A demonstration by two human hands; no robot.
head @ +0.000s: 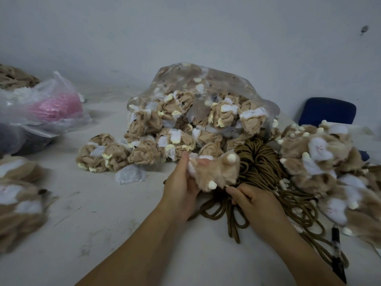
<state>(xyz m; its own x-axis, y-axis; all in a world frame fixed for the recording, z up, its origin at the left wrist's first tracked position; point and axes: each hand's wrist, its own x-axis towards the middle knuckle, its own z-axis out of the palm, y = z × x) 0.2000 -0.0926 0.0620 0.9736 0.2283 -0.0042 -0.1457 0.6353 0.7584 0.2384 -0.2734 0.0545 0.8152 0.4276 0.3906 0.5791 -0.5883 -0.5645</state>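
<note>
The job is looking far from over: a clear bag [198, 112] is bulging with inside-out fabric pieces and more are spilling onto the table [103, 213], while a heap of fur-side-out ones [321, 162] is lying on the right. One furry piece [214, 172] is being held above the bundle of brown cords [259, 162], just in front of the bag. The left hand [181, 182] is gripping its left edge, fingers curling behind and thumb pressing on top. The right hand [253, 201] is pinching its lower edge, thumb and forefinger together, the other fingers curling underneath
</note>
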